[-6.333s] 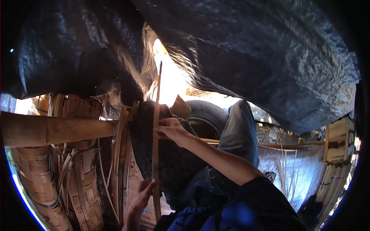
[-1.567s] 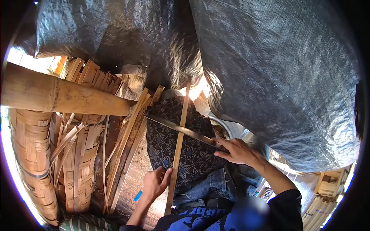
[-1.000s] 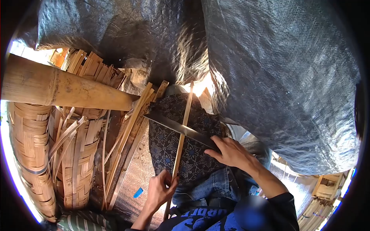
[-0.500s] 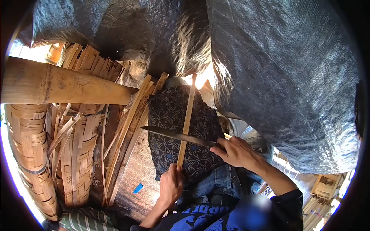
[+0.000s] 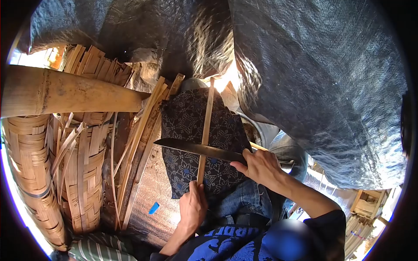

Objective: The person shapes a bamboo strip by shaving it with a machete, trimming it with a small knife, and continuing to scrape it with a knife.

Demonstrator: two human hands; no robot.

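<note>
My left hand (image 5: 193,206) is closed around the near end of a long, narrow bamboo strip (image 5: 208,117), which points away from me across my lap. In my right hand (image 5: 264,169) is a long knife (image 5: 187,146) with a dark blade, its tip to the left. The blade lies crosswise over the strip, near the strip's middle; whether its edge bites into the bamboo I cannot tell. Beneath both, a dark patterned cloth (image 5: 185,117) covers my leg. The knife's handle is mostly hidden by my right fingers, and its end shows past the hand.
A thick bamboo pole (image 5: 82,95) juts in from the left above tall woven bamboo baskets (image 5: 30,174). Loose bamboo strips (image 5: 141,143) lean beside my leg. A blue scrap (image 5: 153,208) lies on the floor. A large dark tarp (image 5: 313,87) hangs ahead and to the right.
The knife has shifted slightly toward its handle side relative to the strip, with the blade now showing a broader face. The whole view has moved a little; both hands keep their hold.
</note>
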